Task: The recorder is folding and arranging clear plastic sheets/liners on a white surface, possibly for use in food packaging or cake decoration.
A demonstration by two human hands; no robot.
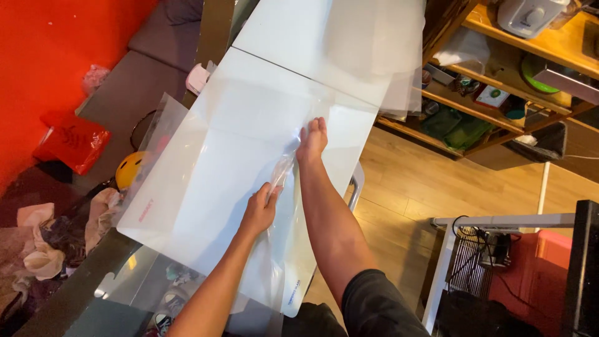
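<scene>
We are working on a large clear plastic sheet, thin and glossy, spread flat over the white glass-topped desk. Our left hand closes around a crumpled ridge of the film near the sheet's right edge, pinching it into a soft, wrinkled fold. Our right hand lies just beyond that fold, fingers together and palm down, pressing the film flat. As we judge it, the step in hand is smoothing or gathering the film along that edge; the next move calls for a steady pull with the sheet kept taut, since such slick plastic creases and slips easily. A second translucent sheet hangs over the desk's edge far beyond the main sheet. Left of the sheet lie a round yellow ball and a red plastic bag; to its right stands a wooden shelf.
</scene>
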